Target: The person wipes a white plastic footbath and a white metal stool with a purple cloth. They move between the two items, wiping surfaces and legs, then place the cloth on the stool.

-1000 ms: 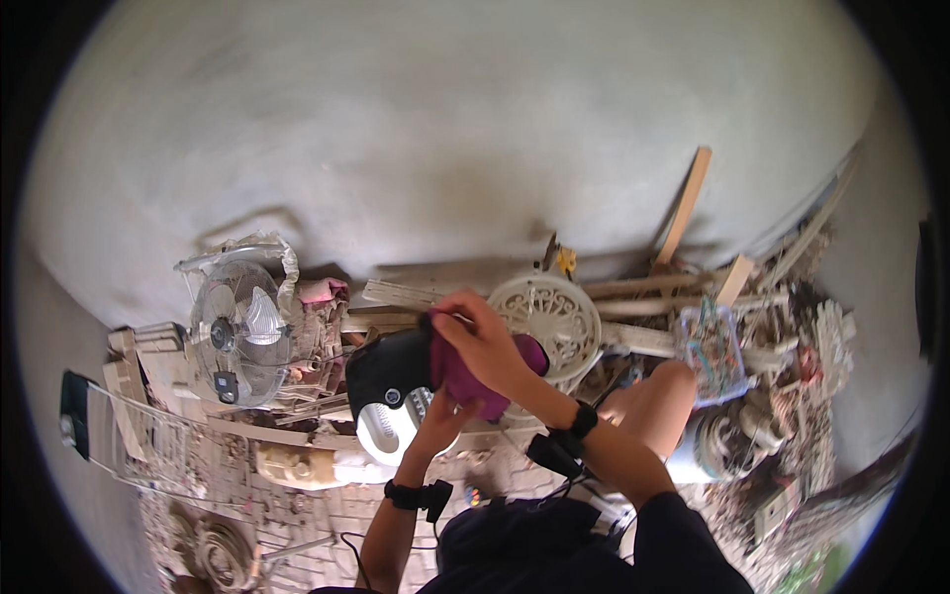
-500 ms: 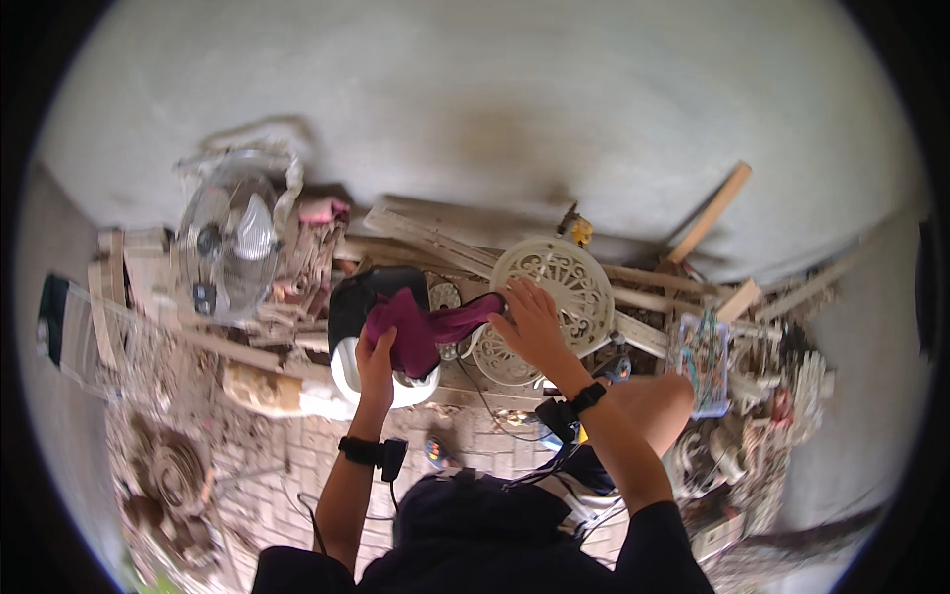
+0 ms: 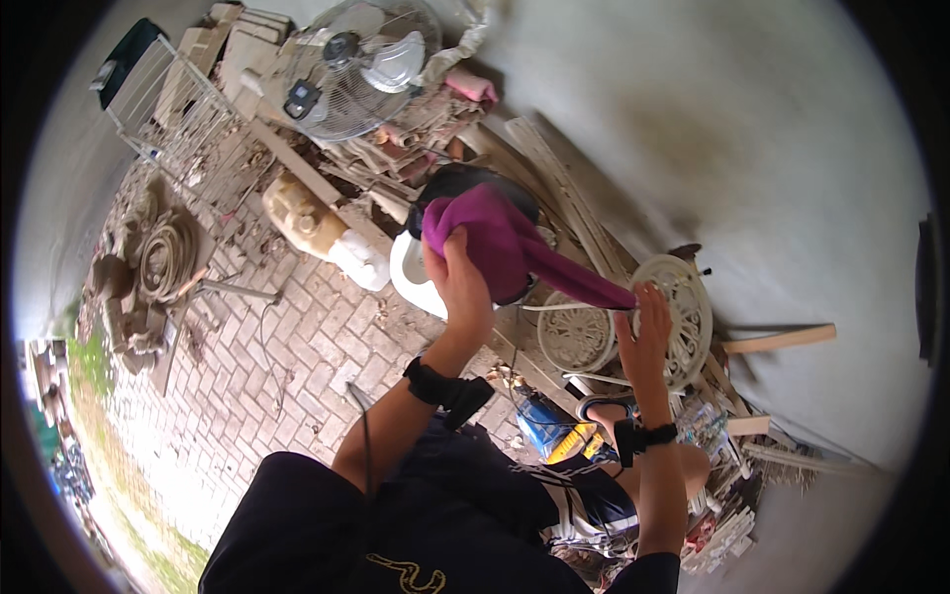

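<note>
A purple cloth is stretched between my two hands; its left part is broad and bunched, and its right part narrows to a strip. My left hand grips the broad part from below, thumb on the near side and the other fingers hidden behind the fabric. My right hand holds the narrow right end with its fingertips. Beneath the cloth stands a white container with a black part behind it, both partly covered. Close to my right hand is a white openwork metal chair.
A large fan stands at the back left, near a wire rack. A dusty jug lies on the brick paving. Wood planks line the wall. A blue and yellow bag is near my leg.
My view has turned, so the wall now runs down the right side. My right hand has moved away from the left, and the cloth is stretched longer between them.
</note>
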Available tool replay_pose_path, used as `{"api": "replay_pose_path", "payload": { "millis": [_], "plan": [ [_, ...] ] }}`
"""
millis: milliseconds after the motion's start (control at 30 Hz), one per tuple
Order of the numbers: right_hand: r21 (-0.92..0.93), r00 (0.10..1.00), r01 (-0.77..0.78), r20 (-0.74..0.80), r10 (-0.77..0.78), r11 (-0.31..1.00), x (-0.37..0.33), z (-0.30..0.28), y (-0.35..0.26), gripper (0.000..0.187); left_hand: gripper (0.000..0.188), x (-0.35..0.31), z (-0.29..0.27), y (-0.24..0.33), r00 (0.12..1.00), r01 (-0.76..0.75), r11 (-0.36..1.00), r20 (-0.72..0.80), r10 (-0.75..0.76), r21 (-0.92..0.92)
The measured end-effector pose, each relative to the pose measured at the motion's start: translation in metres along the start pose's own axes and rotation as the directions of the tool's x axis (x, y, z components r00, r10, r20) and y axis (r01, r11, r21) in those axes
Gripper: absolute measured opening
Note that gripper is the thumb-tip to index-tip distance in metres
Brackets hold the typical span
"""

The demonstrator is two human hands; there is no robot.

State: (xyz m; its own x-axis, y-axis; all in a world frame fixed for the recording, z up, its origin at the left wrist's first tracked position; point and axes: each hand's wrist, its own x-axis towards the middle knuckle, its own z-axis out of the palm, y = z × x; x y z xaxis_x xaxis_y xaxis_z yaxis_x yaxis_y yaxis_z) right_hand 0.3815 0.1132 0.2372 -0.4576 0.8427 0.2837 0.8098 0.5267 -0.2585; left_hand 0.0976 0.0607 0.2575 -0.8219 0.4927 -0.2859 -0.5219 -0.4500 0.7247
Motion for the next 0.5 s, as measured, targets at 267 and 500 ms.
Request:
{"api": "replay_pose_path", "payload": {
  "millis": [267, 500],
  "plan": [
    [-0.081, 0.985, 0.152, 0.094, -0.144, 0.985, -0.01, -0.009, -0.015, 0.068, 0.021, -0.001, 0.074, 0.053, 0.895, -0.113, 0.993, 0.432, 0.111, -0.022],
    [-0.028, 0.979, 0.168, 0.122, -0.164, 0.985, -0.031, -0.018, -0.02, 0.065, 0.021, -0.011, 0.195, 0.075, 0.735, -0.207, 0.91, 0.557, 0.387, -0.359]
  ]
}}
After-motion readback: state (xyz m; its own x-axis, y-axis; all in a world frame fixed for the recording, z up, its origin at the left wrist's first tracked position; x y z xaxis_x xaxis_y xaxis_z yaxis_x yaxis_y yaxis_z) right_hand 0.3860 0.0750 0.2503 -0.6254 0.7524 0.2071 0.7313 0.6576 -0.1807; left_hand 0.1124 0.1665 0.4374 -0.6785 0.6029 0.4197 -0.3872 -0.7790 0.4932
